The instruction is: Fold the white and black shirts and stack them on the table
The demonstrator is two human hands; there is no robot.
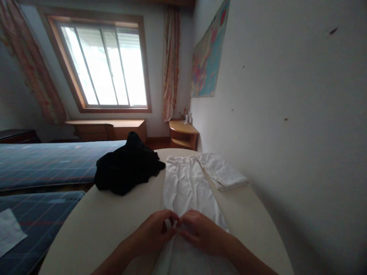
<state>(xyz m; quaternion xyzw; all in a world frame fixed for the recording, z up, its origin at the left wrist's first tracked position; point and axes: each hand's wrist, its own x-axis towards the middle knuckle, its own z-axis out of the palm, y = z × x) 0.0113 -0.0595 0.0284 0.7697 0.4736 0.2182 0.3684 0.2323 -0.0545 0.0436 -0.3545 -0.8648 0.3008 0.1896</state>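
A pair of white trousers (187, 183) lies lengthwise on the round table, waistband at the far end and legs running toward me. My left hand (160, 229) is curled over the left side of the legs, thumb and fingertips pinched at the cloth. Close against it, my right hand (197, 231) also has its fingers bent inward on the trousers. The fingertips of both hands nearly meet, and the bit of fabric between them is partly hidden. Below the hands, the lower legs look slightly blurred.
A black garment (129, 164) sits bunched on the left of the round cream table (94, 225). A folded white garment (222, 172) rests at the right, near the wall. Plaid mattresses (57, 160) stand at the left, with a white cloth (10, 231) on the nearer one.
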